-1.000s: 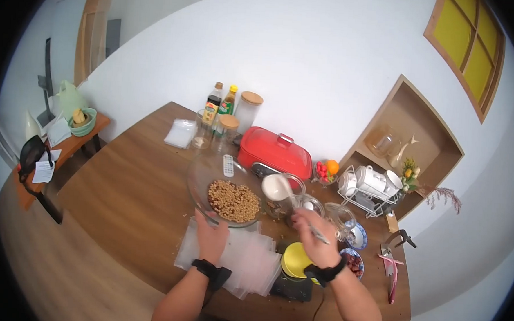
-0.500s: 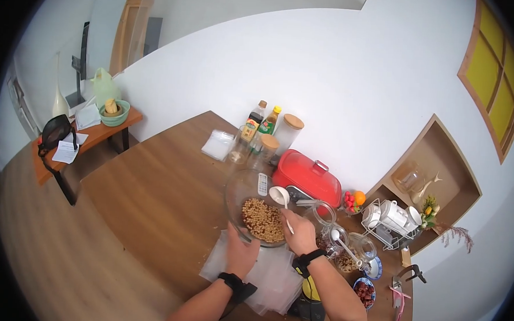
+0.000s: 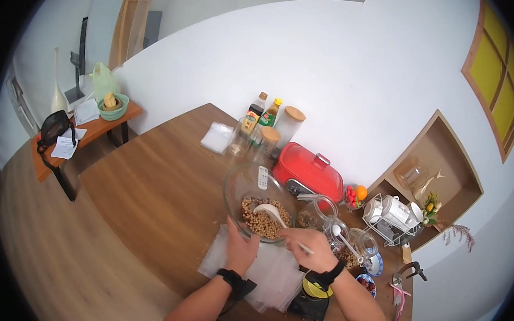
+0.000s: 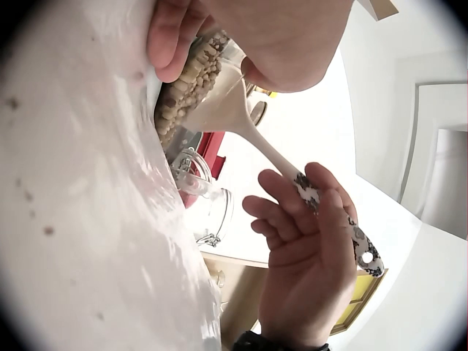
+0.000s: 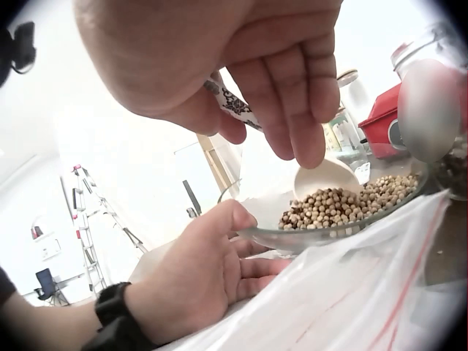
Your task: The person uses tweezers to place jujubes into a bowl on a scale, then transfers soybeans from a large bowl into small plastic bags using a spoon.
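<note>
Tan and brown beans [image 3: 259,224] lie in a large clear glass bowl [image 3: 232,182]. My left hand [image 3: 241,254] grips the bowl's near rim, thumb on top and fingers against the outside, as the right wrist view shows. My right hand [image 3: 311,249] holds a white ladle [image 3: 270,210] by its handle, which has a dark flower pattern. The ladle's head [image 5: 325,178] sits down among the beans inside the bowl. Clear plastic bags [image 3: 265,274] lie flat under and in front of the bowl.
To the right stand open glass jars [image 3: 330,225], one with a white spoon [image 3: 348,244] across it. A black scale [image 3: 308,308] with a yellow bowl [image 3: 315,289] is below my right wrist. Behind are a red electric cooker [image 3: 308,172] and sauce bottles [image 3: 253,112].
The ladle has moved left from beside the jars to the glass bowl, then down into the beans. My left hand stays at the rim. The head view has shifted.
</note>
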A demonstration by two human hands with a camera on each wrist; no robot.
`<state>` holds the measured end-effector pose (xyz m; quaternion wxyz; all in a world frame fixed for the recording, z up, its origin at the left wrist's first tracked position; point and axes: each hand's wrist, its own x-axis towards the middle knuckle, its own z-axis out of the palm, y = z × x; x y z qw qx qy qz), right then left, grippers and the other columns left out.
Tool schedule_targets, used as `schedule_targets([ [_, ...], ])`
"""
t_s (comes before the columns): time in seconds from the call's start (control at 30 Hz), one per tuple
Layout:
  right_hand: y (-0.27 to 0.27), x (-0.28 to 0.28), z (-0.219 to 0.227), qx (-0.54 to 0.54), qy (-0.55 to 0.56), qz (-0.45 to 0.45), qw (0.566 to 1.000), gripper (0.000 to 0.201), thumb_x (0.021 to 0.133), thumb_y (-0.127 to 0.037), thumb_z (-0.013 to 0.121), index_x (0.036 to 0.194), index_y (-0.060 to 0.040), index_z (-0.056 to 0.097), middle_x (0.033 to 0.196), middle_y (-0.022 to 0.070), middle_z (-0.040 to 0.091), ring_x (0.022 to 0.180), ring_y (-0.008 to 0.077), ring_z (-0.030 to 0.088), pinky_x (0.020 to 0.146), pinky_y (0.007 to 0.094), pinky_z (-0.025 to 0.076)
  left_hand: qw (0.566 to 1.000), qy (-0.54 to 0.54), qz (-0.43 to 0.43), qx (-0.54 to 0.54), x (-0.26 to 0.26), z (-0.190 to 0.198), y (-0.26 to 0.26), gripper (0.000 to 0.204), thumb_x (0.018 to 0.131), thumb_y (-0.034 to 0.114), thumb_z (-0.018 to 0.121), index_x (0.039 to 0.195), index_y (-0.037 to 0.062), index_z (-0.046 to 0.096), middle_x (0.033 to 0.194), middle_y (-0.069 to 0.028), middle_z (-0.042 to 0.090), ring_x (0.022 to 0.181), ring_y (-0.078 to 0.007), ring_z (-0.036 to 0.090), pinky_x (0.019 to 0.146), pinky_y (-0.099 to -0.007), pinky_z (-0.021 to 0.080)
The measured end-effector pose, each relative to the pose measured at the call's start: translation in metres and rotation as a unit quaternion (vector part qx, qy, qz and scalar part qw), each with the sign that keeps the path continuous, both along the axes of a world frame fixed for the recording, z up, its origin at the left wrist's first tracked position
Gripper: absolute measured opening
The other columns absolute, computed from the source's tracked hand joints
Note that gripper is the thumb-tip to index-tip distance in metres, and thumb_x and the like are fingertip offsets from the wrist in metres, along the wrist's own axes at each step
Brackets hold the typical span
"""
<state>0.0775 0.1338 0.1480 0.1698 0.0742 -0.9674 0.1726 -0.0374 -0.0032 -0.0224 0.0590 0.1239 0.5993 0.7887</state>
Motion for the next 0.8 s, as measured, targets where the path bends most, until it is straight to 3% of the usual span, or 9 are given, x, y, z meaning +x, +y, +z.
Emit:
schedule_targets([
  [0.03,0.008,0.001,-0.001,-0.006,0.057,0.008,0.998,0.019,0.101,-0.012,0.068,0.117,-0.0046,0.075,0.095,0.0178,0.078,0.085,0.0406,0.075,0.074,0.0493,0.06,1.0,-0.021,-0.01,0.009,0.002,0.008,-0.003,0.095,0.086,0.003,0.072,0.168,0.0024,0.023,0.129,-0.0203,0.06,0.107,-0.0288,0.069,0.081,-0.0355,0.062],
  [0.13,0.017,-0.01,0.01,-0.006,0.058,-0.094,0.994,0.019,0.102,-0.013,0.068,0.118,-0.0053,0.075,0.098,0.0188,0.078,0.087,0.0409,0.075,0.074,0.0492,0.06,0.998,-0.061,-0.032,0.012,0.006,0.022,-0.009,0.096,0.087,0.003,0.072,0.169,0.003,0.022,0.13,-0.0203,0.06,0.103,-0.0283,0.071,0.08,-0.036,0.062],
  [0.17,0.032,-0.021,-0.004,0.029,0.106,-0.082,0.991,0.021,0.103,-0.015,0.067,0.12,-0.0059,0.074,0.099,0.0193,0.078,0.088,0.0409,0.075,0.075,0.0498,0.06,0.998,-0.046,-0.029,0.011,0.006,0.02,-0.008,0.096,0.087,0.003,0.072,0.169,0.0028,0.021,0.13,-0.02,0.06,0.103,-0.0277,0.071,0.079,-0.0356,0.062],
  [0.33,0.048,-0.052,-0.038,0.065,0.098,-0.1,0.988,0.027,0.103,-0.019,0.067,0.128,-0.0073,0.07,0.101,0.0198,0.078,0.089,0.0416,0.075,0.077,0.0519,0.06,1.0,0.009,-0.011,0.008,0.001,0.013,-0.006,0.097,0.088,0.004,0.073,0.169,0.0007,0.02,0.128,-0.018,0.064,0.101,-0.0244,0.072,0.074,-0.0329,0.062],
  [0.4,0.049,-0.055,-0.044,0.08,0.087,-0.098,0.988,0.028,0.103,-0.019,0.066,0.128,-0.0074,0.07,0.101,0.0201,0.078,0.088,0.0422,0.075,0.076,0.0525,0.06,1.0,0.023,-0.008,0.006,0.0,0.011,-0.005,0.095,0.089,0.001,0.071,0.169,0.006,0.021,0.127,-0.0176,0.063,0.085,-0.0226,0.073,0.067,-0.0322,0.062],
  [0.53,0.048,-0.046,-0.038,0.06,0.061,-0.076,0.993,0.028,0.103,-0.019,0.066,0.128,-0.0066,0.07,0.098,0.0219,0.078,0.085,0.0437,0.074,0.074,0.0537,0.06,0.999,0.039,-0.004,-0.007,0.0,0.008,-0.004,0.095,0.091,0.001,0.071,0.17,0.0103,0.02,0.127,-0.0174,0.062,0.077,-0.021,0.074,0.062,-0.0317,0.062],
  [0.6,0.04,-0.03,-0.026,0.037,0.031,-0.069,0.996,0.027,0.103,-0.019,0.066,0.127,-0.0061,0.071,0.096,0.0233,0.077,0.085,0.0453,0.073,0.074,0.0544,0.059,1.0,0.021,-0.017,-0.014,0.0,0.012,-0.007,0.1,0.09,0.005,0.075,0.171,0.0025,0.015,0.13,-0.0178,0.064,0.082,-0.0205,0.073,0.066,-0.0316,0.062],
  [0.7,0.027,-0.004,-0.011,0.034,0.012,-0.085,0.996,0.025,0.106,-0.019,0.065,0.124,-0.0035,0.072,0.09,0.0197,0.078,0.08,0.0368,0.077,0.072,0.0476,0.061,0.999,0.009,-0.031,-0.009,0.003,0.022,-0.011,0.104,0.092,0.009,0.076,0.171,-0.0023,0.01,0.134,-0.0186,0.064,0.079,-0.0197,0.073,0.064,-0.0316,0.061],
  [0.8,0.024,0.014,-0.016,-0.246,-0.023,-0.14,0.959,0.026,0.111,-0.021,0.062,0.12,0.0008,0.073,0.087,0.0131,0.079,0.077,0.0224,0.078,0.07,0.0371,0.061,0.999,0.014,-0.033,0.002,0.003,0.016,-0.009,0.105,0.094,0.011,0.076,0.172,-0.0033,0.007,0.136,-0.0193,0.063,0.075,-0.0193,0.072,0.059,-0.0319,0.06],
])
